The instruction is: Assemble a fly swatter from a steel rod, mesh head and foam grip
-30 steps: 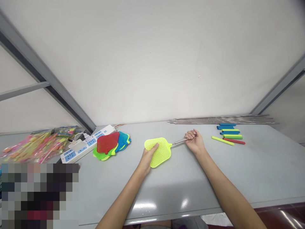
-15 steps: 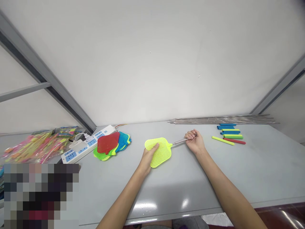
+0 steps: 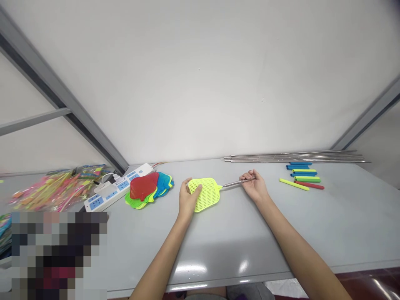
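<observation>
A yellow-green perforated fly swatter head is in front of me, with a thin metal rod running from its neck toward the right. My left hand grips the head at its left edge, thumb on top and fingers behind. My right hand has its fingers curled round the far end of the rod, palm partly turned up. Both hands are just above the grey table.
Left lies a pile of red, blue and green swatter heads against a white power strip. Bagged colourful items lie farther left. Metal rods line the wall; several coloured tubes lie right.
My left hand has drawn the swatter head slightly left and turned it a little. More of the rod shows between the hands, and my right fingers have loosened slightly. The view has shifted slightly.
</observation>
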`<state>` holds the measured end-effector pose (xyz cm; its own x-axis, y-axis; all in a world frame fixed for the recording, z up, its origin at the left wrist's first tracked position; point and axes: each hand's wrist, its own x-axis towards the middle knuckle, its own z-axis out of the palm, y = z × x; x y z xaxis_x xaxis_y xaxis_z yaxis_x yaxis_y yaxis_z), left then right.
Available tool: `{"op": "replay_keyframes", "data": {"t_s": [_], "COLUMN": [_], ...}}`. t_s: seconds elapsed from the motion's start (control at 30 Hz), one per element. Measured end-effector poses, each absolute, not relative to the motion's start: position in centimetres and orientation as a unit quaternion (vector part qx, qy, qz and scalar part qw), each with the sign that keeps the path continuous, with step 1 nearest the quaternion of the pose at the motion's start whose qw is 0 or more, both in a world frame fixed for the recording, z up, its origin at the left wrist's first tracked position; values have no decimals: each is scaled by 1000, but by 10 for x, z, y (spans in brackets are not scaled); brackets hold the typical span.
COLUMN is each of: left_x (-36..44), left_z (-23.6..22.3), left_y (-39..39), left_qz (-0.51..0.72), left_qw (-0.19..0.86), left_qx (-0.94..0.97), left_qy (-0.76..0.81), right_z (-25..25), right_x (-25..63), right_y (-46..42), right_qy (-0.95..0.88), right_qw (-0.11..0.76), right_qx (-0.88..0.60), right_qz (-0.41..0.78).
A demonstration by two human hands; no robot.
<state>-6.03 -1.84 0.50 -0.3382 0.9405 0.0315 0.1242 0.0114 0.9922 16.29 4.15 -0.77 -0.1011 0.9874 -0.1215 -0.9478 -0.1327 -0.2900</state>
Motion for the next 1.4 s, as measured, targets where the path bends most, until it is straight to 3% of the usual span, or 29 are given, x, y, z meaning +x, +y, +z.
{"op": "replay_keyframes", "data": {"t_s": [0.13, 0.2, 0.4, 0.6, 1.4], "left_x": [-62, -57, -37, -41, -46], "left_z": [8, 9, -1, -2, -3], "left_y": [-21, -24, -33, -30, -27], "left_qz": [457, 412, 336, 338, 307], "left_qw": [98, 38, 64, 125, 73], "left_qx": [564, 617, 716, 701, 740], "left_qy": [680, 669, 609, 616, 594], "right_z": [-10, -10, -11, -10, -3], "right_x": [161, 159, 149, 141, 129], "right_y": [41, 40, 35, 31, 23], "right_qy": [-74, -79, -72, -88, -130], "right_qw": [655, 653, 628, 616, 610], "right_qx": [-160, -165, -160, -177, -178], "right_qz": [735, 735, 758, 763, 761]}}
